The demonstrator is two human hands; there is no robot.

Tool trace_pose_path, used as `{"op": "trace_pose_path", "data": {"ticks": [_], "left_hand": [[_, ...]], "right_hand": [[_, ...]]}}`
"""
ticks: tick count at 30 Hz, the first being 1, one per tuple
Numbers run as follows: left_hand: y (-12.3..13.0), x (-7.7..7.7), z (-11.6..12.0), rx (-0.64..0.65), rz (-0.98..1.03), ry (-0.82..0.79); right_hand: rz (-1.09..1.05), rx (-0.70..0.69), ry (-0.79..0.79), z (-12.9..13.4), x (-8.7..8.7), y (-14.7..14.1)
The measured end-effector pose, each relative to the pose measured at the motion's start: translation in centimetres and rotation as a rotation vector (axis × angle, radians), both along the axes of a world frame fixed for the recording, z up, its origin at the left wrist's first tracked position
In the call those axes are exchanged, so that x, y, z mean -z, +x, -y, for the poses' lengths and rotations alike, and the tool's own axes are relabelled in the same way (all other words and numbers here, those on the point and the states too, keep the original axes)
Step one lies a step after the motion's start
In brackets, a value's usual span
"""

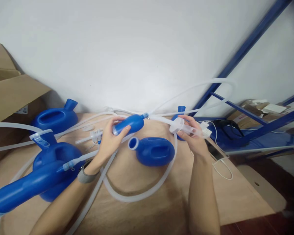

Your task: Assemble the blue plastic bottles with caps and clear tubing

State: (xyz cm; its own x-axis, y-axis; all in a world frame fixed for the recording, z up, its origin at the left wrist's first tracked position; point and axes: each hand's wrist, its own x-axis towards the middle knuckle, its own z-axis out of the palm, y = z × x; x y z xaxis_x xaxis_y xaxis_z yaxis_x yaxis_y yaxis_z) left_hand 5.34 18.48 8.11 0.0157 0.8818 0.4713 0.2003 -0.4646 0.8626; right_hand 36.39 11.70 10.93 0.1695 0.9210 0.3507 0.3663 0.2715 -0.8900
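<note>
My left hand (115,135) wraps around a blue plastic tube-shaped cup (133,123), tilted, its narrow end pointing right. A wire clip and a translucent hose (161,119) sit at that narrow end. In my right hand (192,135) is a translucent plastic cap (177,125) with a flanged disc and a tubular stem, held between thumb and fingers. Below and between my hands lies a blue urinal bottle (155,151), its pale-lined mouth facing left. Another blue bottle (181,110) stands behind my right hand, partly hidden by it.
To the left are two blue bottles (55,119) (75,151) and a larger blue tube-shaped cup (26,189) with a hose. Hoses (137,197) loop across the wooden table (142,218). A cardboard box (14,94), phone (213,149), white cable and blue metal frame (245,49) flank the table.
</note>
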Motion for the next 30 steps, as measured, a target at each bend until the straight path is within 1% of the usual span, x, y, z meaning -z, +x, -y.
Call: {"op": "trace_pose_path", "data": {"ticks": [3,6,8,10,12,14,17,18,20,21,23,26,28,30], "left_hand": [[0.6,1.0,0.0,0.062,-0.076,-0.013],[1.3,1.9,0.4,0.153,-0.204,0.067],[1.8,2.3,0.6,0.182,-0.263,0.118],[2.2,2.5,0.6,0.186,-0.277,0.140],[2.4,2.7,0.4,0.188,-0.269,0.147],[2.7,2.9,0.1,0.187,-0.252,0.144],[3.2,3.4,-0.8,0.218,-0.196,0.100],[3.5,3.6,-1.2,0.251,-0.177,0.061],[4.1,4.1,-2.2,0.356,-0.164,-0.031],[4.5,4.4,-2.7,0.415,-0.175,-0.064],[5.0,5.2,-3.7,0.491,-0.256,-0.053],[5.4,6.4,-4.5,0.483,-0.403,0.051],[5.0,7.3,-4.4,0.474,-0.454,0.088],[4.3,8.1,-4.1,0.497,-0.489,0.106]], "right_hand": [[0.026,0.009,-0.026,-0.8,1.9,0.3],[0.045,0.071,-0.032,-1.7,4.2,0.4],[0.004,0.093,-0.047,-2.1,5.7,-0.1],[-0.017,0.051,-0.087,-2.5,7.1,-1.2],[0.041,-0.018,-0.138,-2.6,8.1,-2.4],[0.156,-0.029,-0.166,-2.4,8.6,-3.3],[0.306,0.047,-0.173,-1.3,8.8,-3.1],[0.336,0.075,-0.173,-0.8,8.9,-2.7],[0.363,0.110,-0.185,0.3,9.0,-1.3],[0.362,0.122,-0.193,0.8,9.0,-0.5],[0.345,0.149,-0.202,1.6,9.2,1.1],[0.287,0.224,-0.190,1.9,9.8,3.3],[0.174,0.294,-0.173,1.6,10.1,4.4],[0.046,0.365,-0.146,1.1,10.4,5.3]]}}
